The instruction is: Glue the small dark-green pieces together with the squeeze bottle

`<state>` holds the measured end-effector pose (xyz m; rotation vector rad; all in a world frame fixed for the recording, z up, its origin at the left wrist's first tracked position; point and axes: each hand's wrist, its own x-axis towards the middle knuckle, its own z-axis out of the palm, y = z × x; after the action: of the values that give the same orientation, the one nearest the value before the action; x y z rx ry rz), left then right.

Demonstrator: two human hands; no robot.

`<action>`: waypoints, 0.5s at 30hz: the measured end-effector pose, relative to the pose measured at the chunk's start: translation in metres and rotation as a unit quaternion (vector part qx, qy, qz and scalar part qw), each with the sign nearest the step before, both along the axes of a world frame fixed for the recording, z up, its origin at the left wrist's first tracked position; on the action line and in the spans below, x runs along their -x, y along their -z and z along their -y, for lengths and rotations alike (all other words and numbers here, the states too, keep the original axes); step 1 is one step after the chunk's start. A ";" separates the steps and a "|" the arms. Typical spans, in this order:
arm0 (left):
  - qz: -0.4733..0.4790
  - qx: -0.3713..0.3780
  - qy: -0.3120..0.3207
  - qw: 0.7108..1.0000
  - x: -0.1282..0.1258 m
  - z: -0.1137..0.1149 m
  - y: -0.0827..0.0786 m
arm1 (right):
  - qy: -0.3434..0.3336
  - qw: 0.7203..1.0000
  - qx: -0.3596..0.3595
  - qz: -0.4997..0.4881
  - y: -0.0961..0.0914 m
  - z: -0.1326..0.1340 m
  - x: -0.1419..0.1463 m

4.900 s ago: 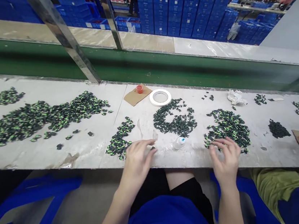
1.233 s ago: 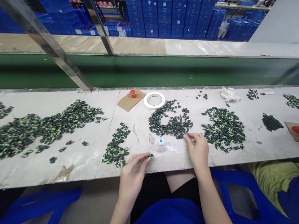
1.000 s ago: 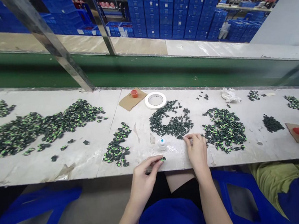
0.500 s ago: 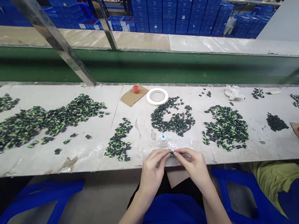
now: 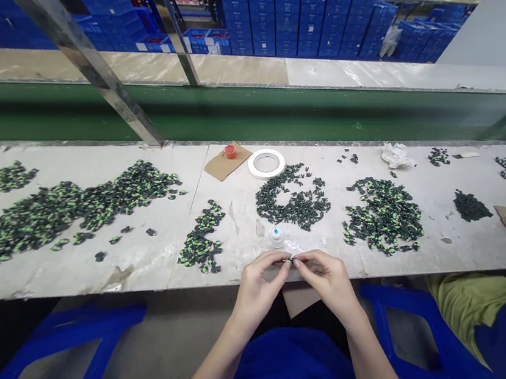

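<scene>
Between my two hands, at the table's front edge, is a small black-and-green piece (image 5: 291, 259). My left hand (image 5: 262, 280) pinches it from the left with thumb and forefinger. From the other side, my right hand (image 5: 323, 276) grips the same piece with its fingertips. Its exact shape is mostly covered by the fingers. Just beyond them stands a small clear bottle with a blue tip (image 5: 276, 236). A ring-like heap of small dark pieces (image 5: 301, 208) lies behind the bottle. Heaps of black-and-green pieces lie to the left (image 5: 200, 239) and to the right (image 5: 383, 216).
A white tape roll (image 5: 266, 164) and a red pot (image 5: 230, 150) on cardboard (image 5: 217, 167) sit at the back. A long heap of black-and-green pieces (image 5: 48, 214) covers the far left. Crumpled paper (image 5: 397, 156) lies at right. Blue stools (image 5: 402, 331) flank me.
Both hands stay at the same spot, with a slight shift of the fingers around the small piece. The view has moved very slightly.
</scene>
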<state>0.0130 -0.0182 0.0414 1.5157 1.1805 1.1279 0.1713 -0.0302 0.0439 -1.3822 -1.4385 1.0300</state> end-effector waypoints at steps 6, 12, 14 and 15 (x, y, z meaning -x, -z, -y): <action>-0.017 -0.019 0.026 0.999 0.001 0.000 -0.006 | -0.048 0.998 -0.018 0.031 -0.004 0.005 -0.004; -0.041 -0.009 0.002 0.999 0.000 0.004 -0.010 | -0.075 0.997 0.000 -0.019 0.001 0.008 -0.001; -0.044 0.003 -0.006 0.999 -0.001 0.006 -0.012 | -0.088 0.994 0.016 -0.062 0.003 0.008 0.001; -0.044 0.006 -0.007 0.999 -0.001 0.007 -0.013 | -0.088 0.993 0.019 -0.080 0.004 0.009 0.003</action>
<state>0.0140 -0.0252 0.0542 1.5647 1.2556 1.0711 0.1686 -0.0390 0.0400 -1.1854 -1.4477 1.2568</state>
